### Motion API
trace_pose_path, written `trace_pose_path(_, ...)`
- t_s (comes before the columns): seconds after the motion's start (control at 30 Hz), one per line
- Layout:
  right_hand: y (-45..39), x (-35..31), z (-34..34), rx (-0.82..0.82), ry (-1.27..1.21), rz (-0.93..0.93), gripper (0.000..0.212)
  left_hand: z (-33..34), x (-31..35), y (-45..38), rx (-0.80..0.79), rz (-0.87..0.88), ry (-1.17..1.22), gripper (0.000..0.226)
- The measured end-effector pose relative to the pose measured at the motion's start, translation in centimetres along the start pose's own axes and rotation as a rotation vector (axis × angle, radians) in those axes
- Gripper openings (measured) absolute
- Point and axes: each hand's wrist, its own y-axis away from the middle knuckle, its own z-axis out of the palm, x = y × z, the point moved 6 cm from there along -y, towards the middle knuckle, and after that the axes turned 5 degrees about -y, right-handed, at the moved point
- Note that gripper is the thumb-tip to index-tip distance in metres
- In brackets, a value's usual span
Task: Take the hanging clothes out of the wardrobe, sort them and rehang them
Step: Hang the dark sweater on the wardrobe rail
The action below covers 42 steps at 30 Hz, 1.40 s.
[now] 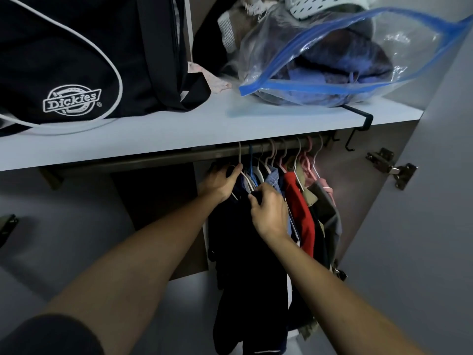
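A: Your left hand (pixel 220 181) grips the leftmost dark garment (pixel 245 252) at its hanger, on the rail (pixel 158 156)?
B: Yes, steadying it. Your right hand (pixel 268 213) pinches dark fabric beside it, probably parting the clothes for lifting out.

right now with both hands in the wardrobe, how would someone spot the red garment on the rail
Find the white shelf carrying the black Dickies bag; the dark rail runs just beneath it. In the bunch of hangers there, the red garment hangs right of the right hand, the only bright red among navy, blue and olive.
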Motion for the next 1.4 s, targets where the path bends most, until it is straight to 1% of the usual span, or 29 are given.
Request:
trace_pose_path(0.2,0.3,1.1,0.9,0.007,0.089,-0.05,0.012,1.8,-0.6,-0.9,-0.024,0.023,-0.031,0.063)
trace_pose_path(0.37,0.1,1.7,1.1,-0.015,0.195,-0.079,0.013,2.1,0.3,-0.7,-0.018,0.049,-0.027,0.059)
trace_pose_path(0.5,0.7,1.8,1.2,-0.073,0.319,-0.113,0.023,2.4,-0.5,-0.5,-0.082,0.004,-0.029,0.068)
trace_pose_path(0.57,1.6,1.5,0.6,-0.109,0.352,-0.139,0.03,2.3,-1.2,0.4,-0.115,-0.028,-0.038,0.067)
trace_pose_path(0.73,3.5,0.5,-2.3,-0.153,0.347,-0.197,0.041,-0.2,-2.6,5.3,-0.095,-0.064,-0.072,0.068)
trace_pose_path(0.83,4.9,-0.2,-4.3,-0.188,0.261,-0.299,0.046,-2.0,-2.8,11.0,-0.027,-0.088,-0.102,0.065)
trace_pose_path(0.9,6.3,-0.1,-5.4,-0.244,0.204,-0.342,0.05,-3.0,-2.8,15.7,0.028,-0.128,-0.122,0.064)
trace_pose_path(0.97,8.4,-0.2,-6.5,-0.306,0.17,-0.393,0.053,-3.8,-3.1,21.3,0.051,-0.184,-0.155,0.064)
trace_pose_path(1.07,12.2,-1.3,-8.4,-0.389,0.091,-0.488,0.053,-5.4,-3.2,30.8,0.101,-0.23,-0.211,0.073)
trace_pose_path(1.1,13.6,-2.0,-8.9,-0.419,0.049,-0.516,0.053,-5.9,-3.2,33.9,0.114,-0.257,-0.236,0.073)
trace_pose_path(1.23,20.0,-6.1,-9.9,-0.549,-0.101,-0.67,0.053,-8.3,-2.7,46.7,0.17,-0.382,-0.34,0.066)
trace_pose_path(1.4,31.8,-14.5,-10.5,-0.742,-0.275,-0.907,0.051,-12.1,-2.3,62.2,0.277,-0.557,-0.436,0.065)
